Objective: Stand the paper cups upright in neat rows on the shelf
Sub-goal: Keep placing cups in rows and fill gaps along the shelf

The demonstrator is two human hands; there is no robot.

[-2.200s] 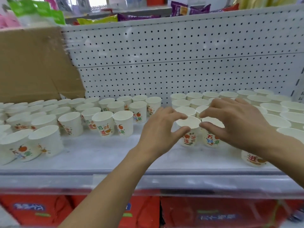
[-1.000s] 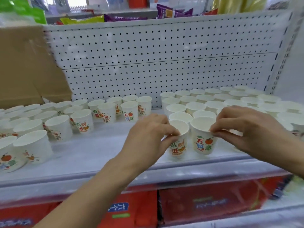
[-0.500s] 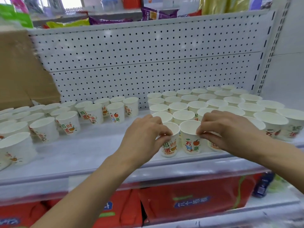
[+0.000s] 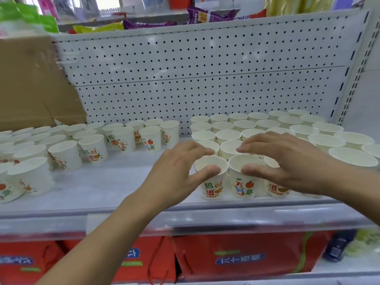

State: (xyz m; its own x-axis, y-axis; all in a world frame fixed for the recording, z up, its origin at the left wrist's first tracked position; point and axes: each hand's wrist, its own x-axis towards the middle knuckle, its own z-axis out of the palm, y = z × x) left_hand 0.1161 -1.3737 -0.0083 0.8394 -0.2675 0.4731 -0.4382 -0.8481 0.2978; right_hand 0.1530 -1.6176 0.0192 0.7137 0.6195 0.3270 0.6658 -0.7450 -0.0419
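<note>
a: let go just now. half a second back, pinching the rims of the two front cups; now spread and slack, with left hand [image 4: 178, 173] and right hand [image 4: 287, 163] both released.

b: holding anything at all?

a: no. hovering low over left front cup [image 4: 211, 183] and right front cup [image 4: 243, 183], thumbs at the near rims. hard to say whether brushing them or just clear. nothing curled round either one.

b: and standing where?

a: upright, side by side near the front edge of the shelf [image 4: 102, 188], touching or close to it, prints facing out. set at the front left corner of the tidy block [image 4: 265, 124] on the right.

b: meaning what for the job?

a: looks like these two placed and finished with. squared into rows from there back to the pegboard [image 4: 205, 79].

b: done, then?

a: not by a long way. plenty left in the loose scatter [image 4: 92, 149] on the left side of the shelf: upright mostly, but crooked and unevenly spaced, with a bare stretch of shelf between that and the block.

b: next?

a: probably a reach left to fetch more and widen the rows. worth drawing back with care: light paper, easily tipped by a passing wrist.
</note>
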